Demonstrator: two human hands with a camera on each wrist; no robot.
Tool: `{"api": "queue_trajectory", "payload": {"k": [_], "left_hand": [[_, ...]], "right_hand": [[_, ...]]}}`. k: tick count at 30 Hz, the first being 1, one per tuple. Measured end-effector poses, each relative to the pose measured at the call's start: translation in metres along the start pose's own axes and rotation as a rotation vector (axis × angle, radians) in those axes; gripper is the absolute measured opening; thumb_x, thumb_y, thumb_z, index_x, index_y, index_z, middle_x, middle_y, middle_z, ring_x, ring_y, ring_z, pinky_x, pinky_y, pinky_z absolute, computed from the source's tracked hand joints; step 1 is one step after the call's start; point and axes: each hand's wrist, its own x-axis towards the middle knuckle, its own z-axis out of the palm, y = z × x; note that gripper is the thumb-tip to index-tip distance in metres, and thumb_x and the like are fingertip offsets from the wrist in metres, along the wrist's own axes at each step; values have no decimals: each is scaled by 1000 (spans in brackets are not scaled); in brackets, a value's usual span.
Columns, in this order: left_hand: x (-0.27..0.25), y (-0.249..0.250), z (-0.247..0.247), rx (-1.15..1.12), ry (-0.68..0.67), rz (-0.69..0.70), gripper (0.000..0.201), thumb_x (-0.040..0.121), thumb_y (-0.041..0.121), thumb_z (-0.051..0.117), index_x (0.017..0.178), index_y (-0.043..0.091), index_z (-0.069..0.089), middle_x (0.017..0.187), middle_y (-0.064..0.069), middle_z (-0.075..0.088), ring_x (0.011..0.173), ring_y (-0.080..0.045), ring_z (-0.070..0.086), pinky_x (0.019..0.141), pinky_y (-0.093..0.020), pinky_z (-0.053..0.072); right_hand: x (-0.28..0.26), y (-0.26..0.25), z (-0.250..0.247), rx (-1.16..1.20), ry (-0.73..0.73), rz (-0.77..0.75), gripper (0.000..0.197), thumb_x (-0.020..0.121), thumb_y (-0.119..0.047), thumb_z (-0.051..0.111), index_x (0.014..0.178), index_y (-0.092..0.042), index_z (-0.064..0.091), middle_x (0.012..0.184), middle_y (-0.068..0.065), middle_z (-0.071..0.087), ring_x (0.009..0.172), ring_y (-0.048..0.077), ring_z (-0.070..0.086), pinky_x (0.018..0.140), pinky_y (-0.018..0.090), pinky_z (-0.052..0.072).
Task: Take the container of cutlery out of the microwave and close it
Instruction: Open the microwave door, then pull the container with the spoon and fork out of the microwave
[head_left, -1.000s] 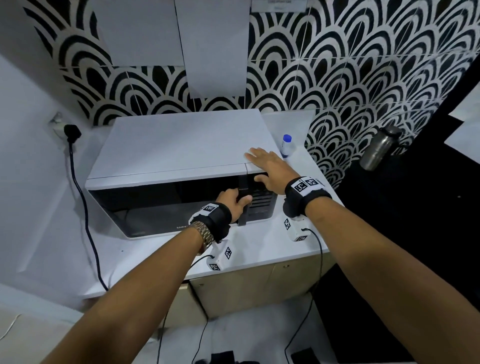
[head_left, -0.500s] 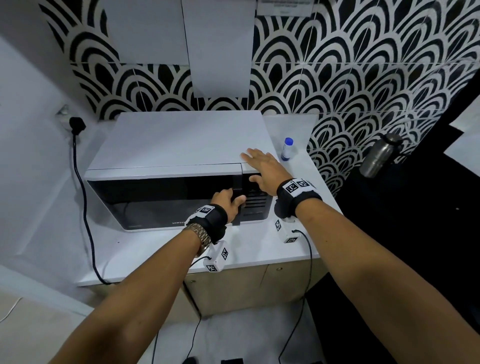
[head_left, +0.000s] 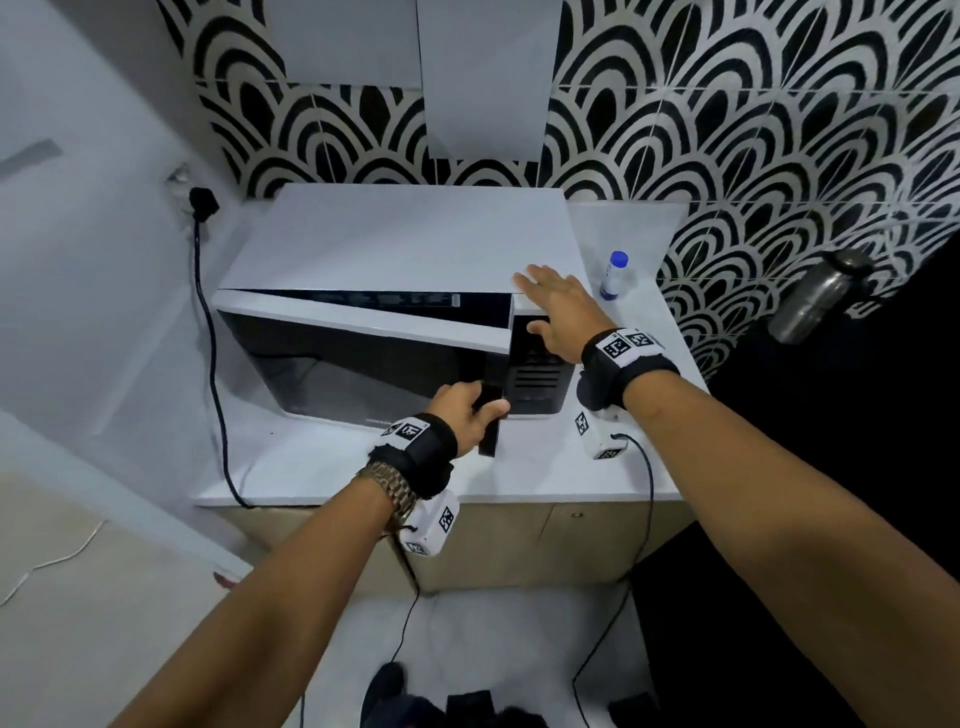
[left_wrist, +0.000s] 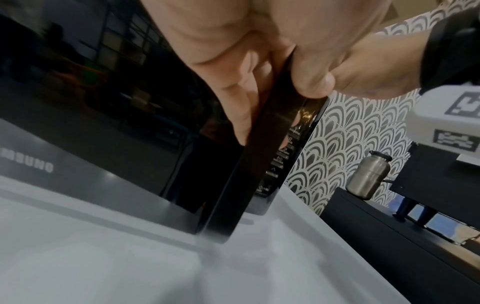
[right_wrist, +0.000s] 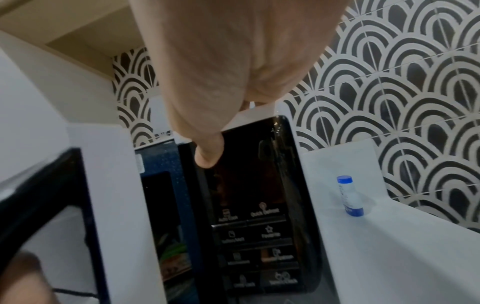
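Observation:
A white microwave (head_left: 405, 239) with a dark glass door (head_left: 363, 364) stands on the counter. The door is swung a little way out at its right side. My left hand (head_left: 485, 402) grips the black door handle (head_left: 491, 426), fingers behind it and thumb in front, as the left wrist view shows on the handle (left_wrist: 259, 154). My right hand (head_left: 540, 301) lies flat on the microwave's top right corner, thumb (right_wrist: 207, 158) on the control panel (right_wrist: 254, 226). Something green and brown (right_wrist: 174, 257) shows through the door gap; I cannot tell what it is.
A small bottle with a blue cap (head_left: 614, 275) stands right of the microwave. A steel flask (head_left: 815, 301) sits on the black surface further right. A black power cord (head_left: 213, 364) hangs down the left side. The white counter (head_left: 311, 467) ends just in front.
The microwave door was closed and has now swung partly out, pulled by my left hand on the handle. My right hand stays on the top right corner.

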Motion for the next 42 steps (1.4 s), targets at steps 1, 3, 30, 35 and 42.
{"api": "queue_trajectory", "payload": {"k": [1, 3, 30, 35, 42], "left_hand": [[-5, 4, -3, 11, 7, -7, 50, 83, 63, 50, 95, 18, 67, 93, -5, 73, 84, -20, 69, 79, -39, 59], [-14, 10, -8, 23, 24, -14, 37, 87, 52, 57, 92, 17, 64, 93, -7, 72, 88, -22, 67, 82, -38, 58], [-152, 36, -107, 416, 225, 111, 57, 86, 60, 33, 119, 21, 59, 98, -4, 73, 93, -27, 67, 81, -41, 54], [-138, 65, -142, 54, 336, 2, 49, 90, 41, 52, 130, 14, 59, 117, -3, 70, 108, -18, 66, 99, -33, 51], [-64, 65, -162, -360, 383, -209, 20, 87, 31, 58, 89, 11, 60, 87, -11, 59, 84, -23, 57, 88, -36, 52]], "right_hand": [[0, -3, -3, -12, -18, 6, 69, 94, -8, 56, 154, -14, 22, 163, 13, 15, 152, 27, 11, 124, 43, 7], [-3, -12, -7, -6, -40, 8, 67, 94, -9, 56, 153, -13, 24, 163, 14, 15, 152, 27, 11, 124, 44, 7], [-23, -113, 37, 498, -263, -349, 26, 87, -27, 70, 112, -19, 73, 110, -5, 75, 104, 5, 67, 93, 22, 50], [-16, -109, 53, 482, -223, -267, 30, 87, -31, 70, 113, -17, 72, 112, -1, 74, 102, 7, 66, 96, 28, 52], [-10, -103, 56, 587, -67, -78, 41, 86, -29, 71, 121, -9, 66, 121, 5, 70, 110, 15, 67, 100, 32, 51]]}}
